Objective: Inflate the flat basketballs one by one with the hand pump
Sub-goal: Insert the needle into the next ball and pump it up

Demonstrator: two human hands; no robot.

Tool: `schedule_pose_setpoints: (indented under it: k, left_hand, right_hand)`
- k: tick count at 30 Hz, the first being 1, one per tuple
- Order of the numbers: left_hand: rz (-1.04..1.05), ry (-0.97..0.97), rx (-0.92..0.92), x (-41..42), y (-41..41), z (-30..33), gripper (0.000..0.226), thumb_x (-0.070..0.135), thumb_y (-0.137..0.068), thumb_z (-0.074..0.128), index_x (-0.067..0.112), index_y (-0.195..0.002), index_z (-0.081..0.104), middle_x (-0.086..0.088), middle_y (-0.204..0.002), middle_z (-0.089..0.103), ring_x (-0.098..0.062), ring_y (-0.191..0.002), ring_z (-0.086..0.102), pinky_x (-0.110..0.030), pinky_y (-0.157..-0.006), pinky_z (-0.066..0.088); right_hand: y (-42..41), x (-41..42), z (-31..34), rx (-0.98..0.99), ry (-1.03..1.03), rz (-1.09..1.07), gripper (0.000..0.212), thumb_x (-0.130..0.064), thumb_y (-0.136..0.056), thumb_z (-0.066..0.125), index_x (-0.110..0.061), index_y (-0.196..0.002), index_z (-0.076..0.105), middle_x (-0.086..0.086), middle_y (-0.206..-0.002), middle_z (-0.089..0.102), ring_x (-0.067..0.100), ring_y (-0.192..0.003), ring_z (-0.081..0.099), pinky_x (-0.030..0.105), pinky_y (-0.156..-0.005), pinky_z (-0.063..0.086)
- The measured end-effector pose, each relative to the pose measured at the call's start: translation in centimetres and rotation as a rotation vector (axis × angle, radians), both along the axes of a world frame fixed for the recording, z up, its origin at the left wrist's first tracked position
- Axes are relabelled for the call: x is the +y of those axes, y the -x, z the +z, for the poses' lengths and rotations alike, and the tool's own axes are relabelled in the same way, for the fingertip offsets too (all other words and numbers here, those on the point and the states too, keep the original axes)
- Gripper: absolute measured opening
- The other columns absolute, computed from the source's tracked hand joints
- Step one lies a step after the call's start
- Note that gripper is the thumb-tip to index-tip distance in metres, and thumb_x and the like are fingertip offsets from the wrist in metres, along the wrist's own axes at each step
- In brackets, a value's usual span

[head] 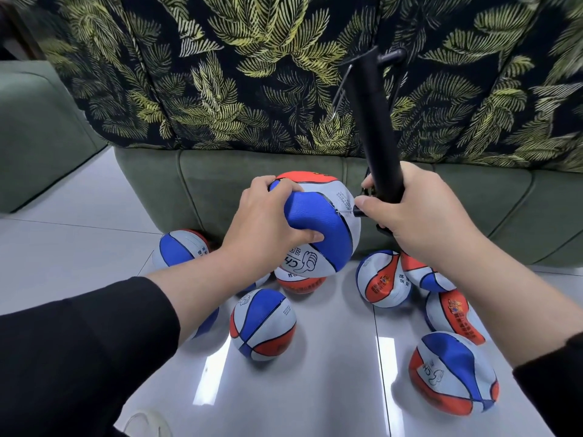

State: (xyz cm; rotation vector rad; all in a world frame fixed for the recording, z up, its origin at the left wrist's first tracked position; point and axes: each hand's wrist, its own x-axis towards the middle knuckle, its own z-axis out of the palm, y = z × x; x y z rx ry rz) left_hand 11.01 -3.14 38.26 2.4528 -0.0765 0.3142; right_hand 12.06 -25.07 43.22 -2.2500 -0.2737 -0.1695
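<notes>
Over glossy floor (94, 247): left hand (268, 222) clutching basketball (318, 222) steady, right hand (419, 216) wrapped round pump (372, 121), needle (345, 211) seemingly entering valve.

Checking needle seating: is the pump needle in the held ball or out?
In. The needle runs from the nozzle by the right hand into the held ball at a seam; depth cannot tell.

1. Left hand (268, 222) grips held ball (318, 225), centre frame, fingers denting blue panel.
2. Right hand (416, 216) grips black pump (375, 127) at 3 o'clock of ball; needle (345, 211) at ball surface.
3. Other balls (263, 324) on floor (331, 389), 4 to 8 o'clock.
4. Sofa (315, 171) at 12.
</notes>
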Motion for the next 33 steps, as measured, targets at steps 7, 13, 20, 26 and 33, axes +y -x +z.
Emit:
schedule_pose_setpoints:
  k: [7, 13, 20, 26, 33]
  left_hand:
    - [0.018, -0.063, -0.037, -0.2, 0.3, 0.2, 0.069, 0.046, -0.069, 0.093, 0.031, -0.127, 0.061, 0.000, -0.143, 0.040, -0.024, -0.132, 0.039, -0.038, -0.105, 0.041]
    - [0.037, -0.065, -0.045, -0.8, 0.7, -0.2, 0.063, 0.050, -0.068, 0.092, 0.031, -0.122, 0.063, 0.002, -0.132, 0.045, -0.024, -0.123, 0.044, -0.048, -0.101, 0.046]
    - [0.057, -0.084, -0.040, -0.7, 0.6, -0.2, 0.056, 0.053, -0.070, 0.089, 0.033, -0.116, 0.063, 0.003, -0.120, 0.047, -0.024, -0.115, 0.046, -0.049, -0.097, 0.046]
    - [0.081, -0.083, -0.026, -1.1, 0.7, -0.2, 0.049, 0.055, -0.071, 0.086, 0.033, -0.109, 0.064, 0.003, -0.111, 0.048, -0.023, -0.110, 0.048, -0.049, -0.093, 0.047]
    - [0.085, -0.090, -0.031, -1.5, 1.0, 0.0, 0.045, 0.056, -0.073, 0.085, 0.031, -0.105, 0.066, 0.004, -0.108, 0.050, -0.022, -0.108, 0.050, -0.048, -0.093, 0.043]
  right_hand:
    - [0.4, 0.5, -0.1, -0.013, 0.048, -0.014, 0.016, -0.030, -0.089, 0.075, -0.026, -0.091, 0.059, -0.029, -0.068, 0.064, 0.008, -0.065, 0.058, 0.022, -0.058, 0.042]
    - [0.7, 1.5, -0.5, -0.053, 0.068, -0.049, 0.017, -0.033, -0.088, 0.075, -0.027, -0.092, 0.059, -0.013, -0.075, 0.066, 0.005, -0.073, 0.059, 0.019, -0.059, 0.039]
    - [0.6, 1.8, -1.7, -0.048, 0.000, -0.066, 0.018, -0.034, -0.088, 0.076, -0.028, -0.096, 0.061, -0.008, -0.075, 0.069, 0.018, -0.079, 0.064, 0.030, -0.068, 0.048]
    - [0.6, 2.2, -2.7, -0.072, -0.063, -0.104, 0.017, -0.031, -0.086, 0.079, -0.029, -0.095, 0.064, -0.020, -0.075, 0.066, -0.004, -0.080, 0.058, 0.008, -0.061, 0.040]
    - [0.7, 2.5, -3.3, -0.053, -0.097, -0.113, 0.016, -0.030, -0.085, 0.077, -0.031, -0.091, 0.062, -0.029, -0.081, 0.065, 0.001, -0.076, 0.061, 0.013, -0.061, 0.043]
